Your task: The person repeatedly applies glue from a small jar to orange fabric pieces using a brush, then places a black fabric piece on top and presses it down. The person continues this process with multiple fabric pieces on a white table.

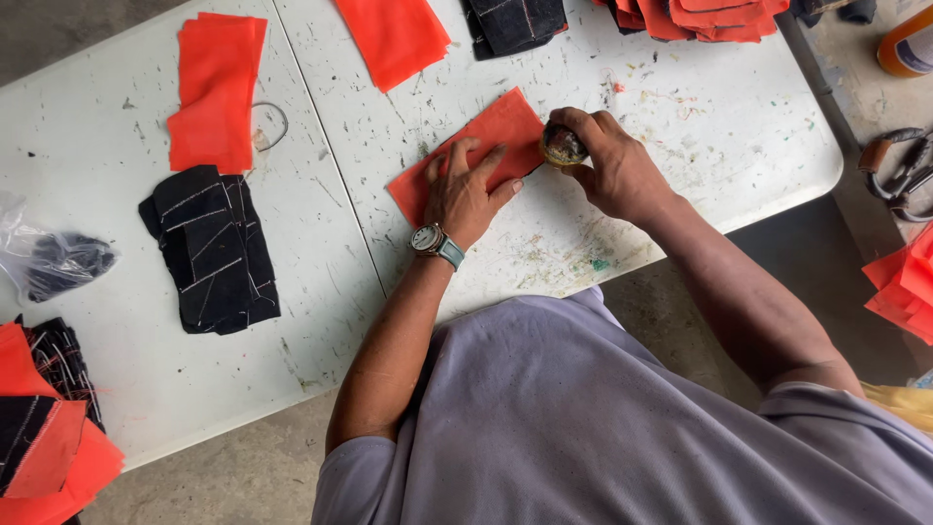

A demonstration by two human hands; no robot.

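Orange fabric piece (486,146) lies flat on the white table (739,126), toward the near edge, right half, just past the table's centre seam. It sits skewed, long axis running from near-left to far-right.

Left hand (469,187) lies palm down on the piece, fingers spread, pinning it; it grasps nothing. Wristwatch (434,241) on that wrist.

Right hand (607,160) is clenched round a small dark round tool (563,146), worn and brownish; what kind, can't tell. The tool touches the piece at its right edge, right beside the left fingertips. So the fabric lies left of the tool grip, and the left hand is the one on it.

Outward: a black stitched stack (212,248) on the left half. An orange stack (214,89) toward the far-left corner, a thin wire ring (272,124) just beside it. More orange pieces (394,37) and a black piece (513,23) along the far edge, an orange pile (700,17) toward the far-right corner. A clear bag with dark contents (49,258) at the left edge, mixed orange and black pieces (44,428) at the near-left corner.

Off the table, right: scissors (899,170) and more orange fabric (904,287).
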